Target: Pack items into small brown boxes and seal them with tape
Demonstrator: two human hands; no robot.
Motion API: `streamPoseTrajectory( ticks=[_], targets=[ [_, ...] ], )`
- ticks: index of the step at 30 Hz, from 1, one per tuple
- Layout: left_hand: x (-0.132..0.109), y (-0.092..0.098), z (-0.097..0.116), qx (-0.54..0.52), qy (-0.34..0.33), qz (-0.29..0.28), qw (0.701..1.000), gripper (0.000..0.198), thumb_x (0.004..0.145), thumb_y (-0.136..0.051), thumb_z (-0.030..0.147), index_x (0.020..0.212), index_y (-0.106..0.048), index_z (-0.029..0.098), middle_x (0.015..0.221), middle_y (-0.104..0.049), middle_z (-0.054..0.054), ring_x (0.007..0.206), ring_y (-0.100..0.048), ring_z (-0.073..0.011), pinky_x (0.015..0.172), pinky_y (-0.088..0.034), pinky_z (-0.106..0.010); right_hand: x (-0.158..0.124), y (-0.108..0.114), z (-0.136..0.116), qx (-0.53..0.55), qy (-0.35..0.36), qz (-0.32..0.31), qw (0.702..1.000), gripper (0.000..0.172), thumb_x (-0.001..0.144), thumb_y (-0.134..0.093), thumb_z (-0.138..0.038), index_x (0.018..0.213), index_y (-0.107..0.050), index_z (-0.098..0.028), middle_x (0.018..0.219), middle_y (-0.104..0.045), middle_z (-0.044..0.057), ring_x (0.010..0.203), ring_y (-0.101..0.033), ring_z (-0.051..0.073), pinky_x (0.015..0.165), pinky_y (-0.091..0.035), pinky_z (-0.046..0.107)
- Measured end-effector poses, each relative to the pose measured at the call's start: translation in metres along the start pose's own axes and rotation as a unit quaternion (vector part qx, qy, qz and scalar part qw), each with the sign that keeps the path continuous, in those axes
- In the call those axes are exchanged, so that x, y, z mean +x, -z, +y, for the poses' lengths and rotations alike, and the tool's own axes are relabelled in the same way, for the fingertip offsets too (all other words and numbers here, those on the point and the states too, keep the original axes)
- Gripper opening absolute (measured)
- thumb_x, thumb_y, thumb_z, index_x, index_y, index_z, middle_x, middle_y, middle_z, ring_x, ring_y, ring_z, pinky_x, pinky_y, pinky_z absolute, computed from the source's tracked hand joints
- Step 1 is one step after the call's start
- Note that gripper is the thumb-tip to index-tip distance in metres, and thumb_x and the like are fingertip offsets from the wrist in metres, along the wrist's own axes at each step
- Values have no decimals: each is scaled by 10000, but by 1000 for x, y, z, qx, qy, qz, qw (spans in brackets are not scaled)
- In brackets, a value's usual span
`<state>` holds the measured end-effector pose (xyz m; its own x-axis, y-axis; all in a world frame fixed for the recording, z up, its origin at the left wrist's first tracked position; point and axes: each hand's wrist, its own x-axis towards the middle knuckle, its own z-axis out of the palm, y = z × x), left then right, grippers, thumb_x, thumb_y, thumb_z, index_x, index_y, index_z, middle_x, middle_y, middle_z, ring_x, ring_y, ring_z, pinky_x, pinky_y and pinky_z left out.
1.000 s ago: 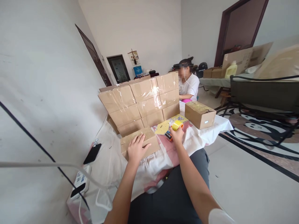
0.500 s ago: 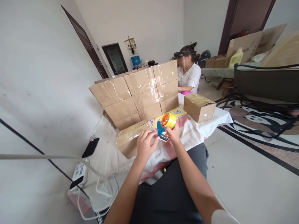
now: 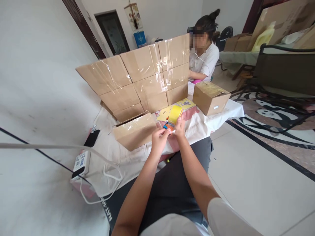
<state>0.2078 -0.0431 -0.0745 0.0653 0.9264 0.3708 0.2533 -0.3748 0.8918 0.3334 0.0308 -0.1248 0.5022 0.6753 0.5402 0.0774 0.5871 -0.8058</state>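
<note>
My right hand (image 3: 180, 126) grips a tape dispenser (image 3: 172, 118) with a yellow roll and an orange and blue body, held above the table's near edge. My left hand (image 3: 159, 139) is beside it, fingers pinched at the dispenser's front end; whether a tape end lies between them is too small to tell. Just left of my hands lies a taped cardboard box (image 3: 134, 131) on the white tablecloth (image 3: 115, 154). Neither hand touches it.
A wall of stacked taped boxes (image 3: 140, 78) stands behind. A single box (image 3: 210, 97) sits at the right, a yellow sheet (image 3: 183, 104) between. A black phone (image 3: 92, 138) and a white device with cables (image 3: 80, 163) lie left. Another person (image 3: 204, 54) sits behind the table.
My left hand left the box top and came to the dispenser. My right hand lifted the dispenser and brought it nearer to me. The view tilted down.
</note>
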Motion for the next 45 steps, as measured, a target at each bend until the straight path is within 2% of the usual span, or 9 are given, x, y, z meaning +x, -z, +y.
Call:
streamPoseTrajectory(
  ticks=[3,6,10,18,24,28,32,39,45],
  targets=[
    [-19,7,-3,14,3,-13,1000,278,884,-642,367,679,-699,189,764,-641,-27,765,-609,-172,710,-454,-269,3,2,1,8,-5,15,1000,626,868,-415,-821,574,-453,-270,579,-467,6,636,-493,208,833,-525,432],
    [-43,19,-11,35,5,-31,999,312,878,-654,370,623,-649,190,732,-592,-8,721,-567,-149,711,-437,-261,5,4,-5,67,-59,53,995,530,887,-472,-743,689,-514,-253,636,-541,-2,643,-567,192,726,-559,376],
    [-68,30,-24,-1,96,-48,994,294,847,-666,415,669,-704,183,737,-629,-20,699,-576,-156,661,-436,-263,6,3,-20,180,-118,1,977,393,889,-588,-606,880,-623,-215,731,-682,20,666,-675,197,680,-595,358],
    [-74,42,-23,-47,191,-88,977,400,844,-643,513,623,-654,180,559,-635,-19,453,-483,-127,453,-359,-251,3,-2,-31,208,-106,-29,972,421,858,-651,-612,886,-669,-193,724,-713,33,638,-693,194,639,-601,345],
    [-79,56,-7,-32,176,-107,978,377,850,-659,505,638,-638,194,546,-624,5,485,-540,-134,498,-417,-244,0,6,-26,60,-22,-25,998,403,857,-672,-592,859,-708,-191,840,-732,54,788,-698,210,759,-596,359],
    [-83,61,-9,22,154,-101,983,305,859,-660,472,715,-698,205,587,-664,-4,583,-636,-174,554,-471,-253,-3,0,-37,158,-65,-26,985,420,882,-637,-608,884,-686,-191,762,-724,34,671,-694,194,656,-596,343],
    [-83,62,-12,60,135,-83,985,295,857,-654,462,714,-686,206,605,-669,-6,577,-621,-170,544,-459,-252,-10,-6,-55,242,-105,-33,964,414,870,-650,-602,875,-668,-188,717,-721,35,620,-701,198,616,-607,351],
    [-85,62,-10,66,133,-52,988,488,844,-666,603,580,-572,204,538,-616,0,537,-588,-160,550,-427,-255,-25,3,-77,224,-95,15,970,395,832,-685,-589,911,-657,-204,754,-708,13,674,-704,183,689,-618,331],
    [-91,63,-9,100,110,-6,989,560,782,-710,643,527,-460,211,473,-476,38,497,-484,-130,511,-312,-252,-39,2,-113,193,-79,-2,978,394,843,-665,-594,932,-655,-211,752,-708,30,699,-706,214,646,-617,344]
  ],
)
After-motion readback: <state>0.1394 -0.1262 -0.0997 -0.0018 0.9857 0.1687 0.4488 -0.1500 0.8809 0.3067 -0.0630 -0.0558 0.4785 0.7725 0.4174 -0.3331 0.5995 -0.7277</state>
